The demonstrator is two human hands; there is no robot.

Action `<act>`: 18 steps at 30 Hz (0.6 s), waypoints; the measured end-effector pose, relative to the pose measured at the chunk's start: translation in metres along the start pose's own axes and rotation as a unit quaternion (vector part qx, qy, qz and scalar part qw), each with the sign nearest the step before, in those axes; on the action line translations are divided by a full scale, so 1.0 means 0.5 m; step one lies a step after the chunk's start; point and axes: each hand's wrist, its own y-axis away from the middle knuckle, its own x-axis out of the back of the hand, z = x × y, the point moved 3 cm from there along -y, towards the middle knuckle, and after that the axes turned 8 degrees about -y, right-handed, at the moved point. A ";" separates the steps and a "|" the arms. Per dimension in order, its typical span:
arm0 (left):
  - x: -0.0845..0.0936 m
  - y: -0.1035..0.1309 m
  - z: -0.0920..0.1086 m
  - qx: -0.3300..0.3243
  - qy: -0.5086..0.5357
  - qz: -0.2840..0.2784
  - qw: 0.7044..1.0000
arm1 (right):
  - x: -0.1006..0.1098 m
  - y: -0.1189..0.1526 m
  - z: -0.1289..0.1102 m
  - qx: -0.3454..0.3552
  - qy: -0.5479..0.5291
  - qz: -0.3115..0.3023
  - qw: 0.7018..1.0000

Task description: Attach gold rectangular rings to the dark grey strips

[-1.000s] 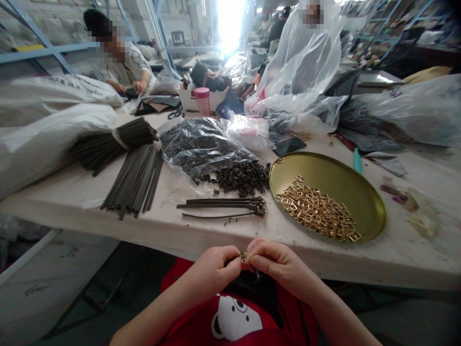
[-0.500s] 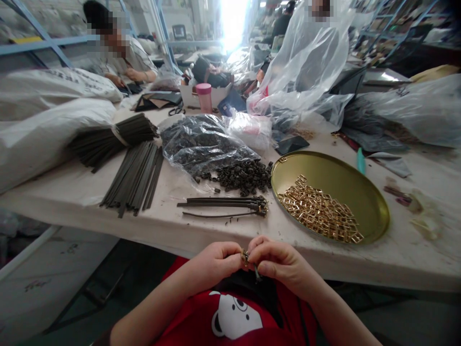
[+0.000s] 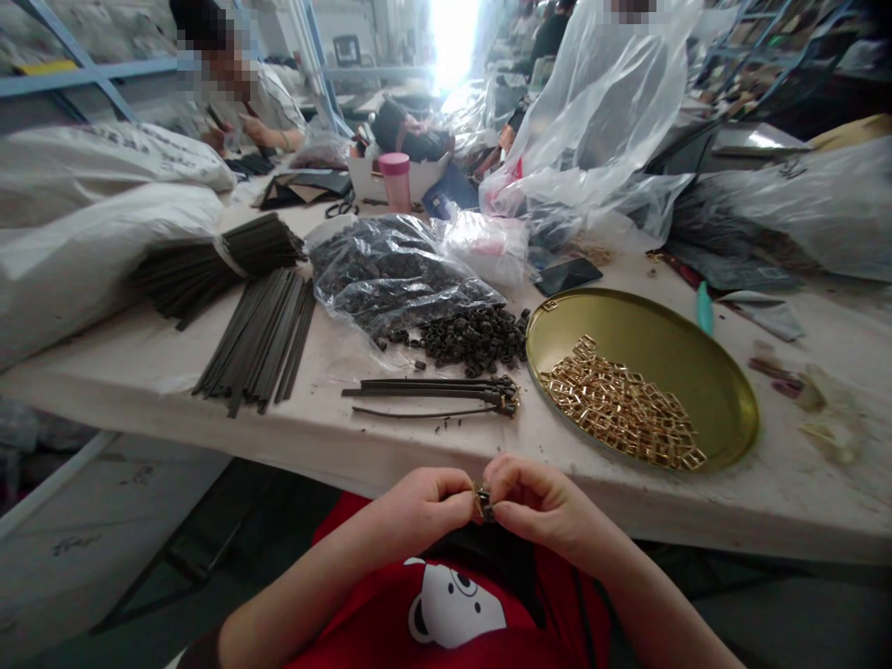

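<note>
A: Grip?
B: Left hand (image 3: 426, 504) and right hand (image 3: 535, 502) both pinching one small gold-and-dark piece (image 3: 482, 503), just in front of the pale-covered desk (image 3: 411, 444); two-sided hold likely steadies it.
A: Stock?
B: Shiny gold rectangular metal frames (image 3: 620, 409) heaped in a round, smooth, brass-coloured tray (image 3: 669, 339); rim probably contains them. Flat, matte dark strips (image 3: 255, 344) roughly aligned, presumably for easy pick-up.

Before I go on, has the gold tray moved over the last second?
No. Against the pile of dark rings, the gold tray keeps its place, just to the right; the view itself shifted slightly.
</note>
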 end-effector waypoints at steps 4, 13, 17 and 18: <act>-0.002 0.004 0.008 -0.007 -0.038 0.014 0.999 | -0.001 -0.001 0.011 -0.066 -0.064 0.036 0.995; -0.008 0.015 0.026 -0.058 -0.179 0.046 0.981 | -0.005 0.007 0.025 0.007 0.092 0.125 0.988; -0.010 0.017 0.028 -0.066 -0.183 0.054 0.979 | 0.003 0.007 0.041 0.003 0.076 0.168 0.983; -0.009 0.017 0.028 -0.065 -0.183 0.063 0.979 | 0.004 0.007 0.041 0.014 0.086 0.182 0.979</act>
